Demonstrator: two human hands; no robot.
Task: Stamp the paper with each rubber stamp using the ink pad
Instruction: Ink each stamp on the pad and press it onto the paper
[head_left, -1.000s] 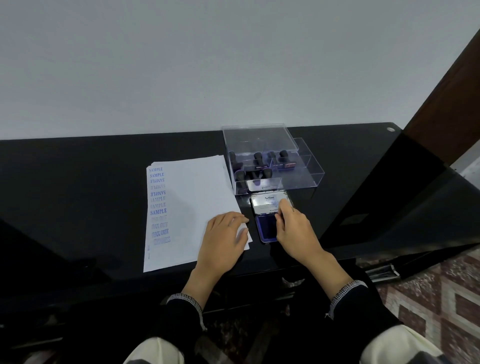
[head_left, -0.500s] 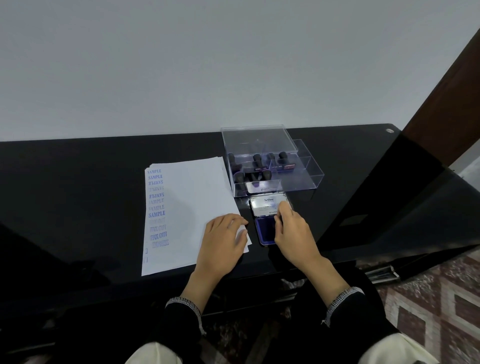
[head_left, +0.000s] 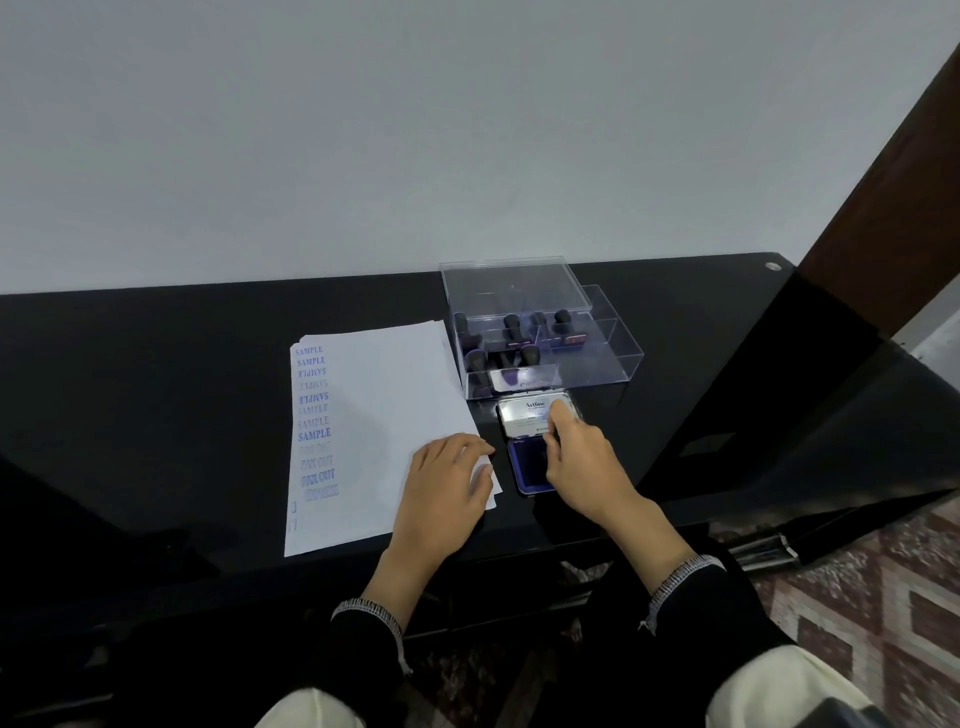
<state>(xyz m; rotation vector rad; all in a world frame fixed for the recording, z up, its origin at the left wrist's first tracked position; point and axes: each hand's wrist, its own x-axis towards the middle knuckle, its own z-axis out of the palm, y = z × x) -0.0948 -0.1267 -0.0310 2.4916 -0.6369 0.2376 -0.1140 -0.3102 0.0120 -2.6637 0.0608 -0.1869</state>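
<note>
A stack of white paper (head_left: 384, 415) lies on the black table (head_left: 156, 389), with blue SAMPLE and FAX OUT prints down its left edge. My left hand (head_left: 447, 488) rests flat on the paper's near right corner. Just to its right the ink pad (head_left: 527, 470) is open, showing its blue pad. Its silver lid (head_left: 524, 415) is folded back toward the wall. My right hand (head_left: 582, 462) pinches that lid, index finger on top and thumb at its near edge. Several black-handled rubber stamps (head_left: 511, 327) stand in a clear plastic box (head_left: 597, 358) behind the pad.
The box's clear cover (head_left: 514, 283) sits raised over its back half. A white wall runs behind the table. A dark glossy panel (head_left: 779, 415) slopes down at the right, beside a brown wooden post (head_left: 893, 218). Patterned floor tiles (head_left: 883, 597) show at lower right.
My right index finger has slid a little further up the lid. My left hand stays put on the paper.
</note>
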